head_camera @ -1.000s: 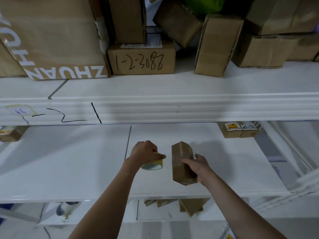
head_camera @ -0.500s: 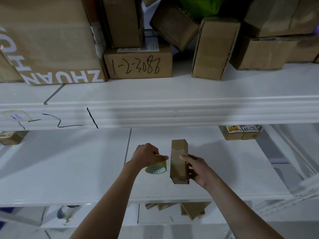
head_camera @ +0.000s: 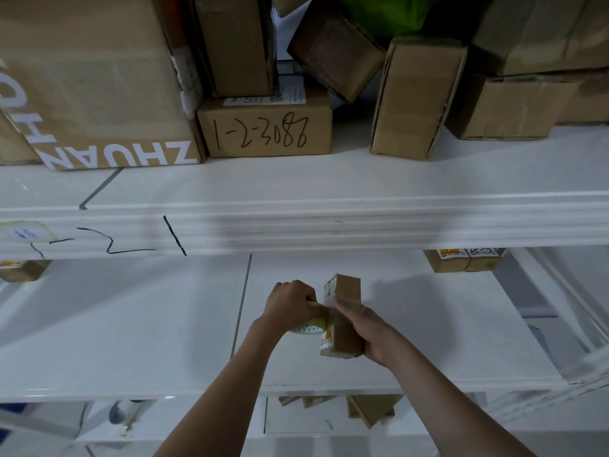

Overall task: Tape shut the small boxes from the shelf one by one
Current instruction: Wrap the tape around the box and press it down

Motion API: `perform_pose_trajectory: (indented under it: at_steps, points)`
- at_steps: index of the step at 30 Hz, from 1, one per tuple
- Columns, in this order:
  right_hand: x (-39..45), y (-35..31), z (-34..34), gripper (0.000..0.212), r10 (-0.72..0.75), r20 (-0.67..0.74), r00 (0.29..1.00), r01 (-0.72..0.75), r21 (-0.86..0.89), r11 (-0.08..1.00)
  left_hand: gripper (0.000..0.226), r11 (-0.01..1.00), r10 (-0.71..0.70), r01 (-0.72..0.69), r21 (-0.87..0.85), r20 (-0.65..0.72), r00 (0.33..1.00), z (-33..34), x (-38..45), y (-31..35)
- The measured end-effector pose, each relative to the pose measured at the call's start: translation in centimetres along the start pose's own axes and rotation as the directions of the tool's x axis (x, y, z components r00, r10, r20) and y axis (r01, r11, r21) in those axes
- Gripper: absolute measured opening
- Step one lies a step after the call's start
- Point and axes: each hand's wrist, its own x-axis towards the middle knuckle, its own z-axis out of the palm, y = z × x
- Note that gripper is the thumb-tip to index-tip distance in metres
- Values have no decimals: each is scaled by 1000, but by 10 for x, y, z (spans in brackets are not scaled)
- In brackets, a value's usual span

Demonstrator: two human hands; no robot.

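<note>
Over the lower shelf (head_camera: 131,324) my left hand (head_camera: 290,305) grips the tape roll (head_camera: 311,326) and my right hand (head_camera: 365,328) clasps the small box (head_camera: 344,311); I fear a crooked, wrinkled strip if it twists.

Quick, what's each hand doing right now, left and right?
Left hand: fingers curled round the tape roll, holding it against the small box.
Right hand: gripping the small box.

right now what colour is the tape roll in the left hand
Yellowish tape roll, seen in the head view.
</note>
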Motion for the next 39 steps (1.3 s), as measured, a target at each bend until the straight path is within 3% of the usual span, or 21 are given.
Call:
perform_pose_trajectory:
  at_steps: [5,9,13,20,27,39]
  points:
    - [6,5,-3,55,-23,-79,997,16,-87,996,32,999,-32,33,-20,25,999,0,0,0]
    - [6,4,-13,41,24,-132,991,-35,-79,996,49,974,-9,47,-223,169,986,-11,0,-10]
    - [2,3,-19,37,45,-109,993,-56,-98,994,30,963,68,13,-270,287,956,-25,-2,-20]
    - [2,2,-19,33,61,-85,995,-71,-117,991,27,969,67,5,-247,281,957,-31,2,-22]
    - [2,1,-25,46,42,-41,998,-45,-73,996,47,997,-69,72,-15,152,986,-24,-8,-35]
    - [-1,2,-25,43,-23,54,998,17,95,995,69,989,-145,147,-21,80,986,-10,-12,-19]
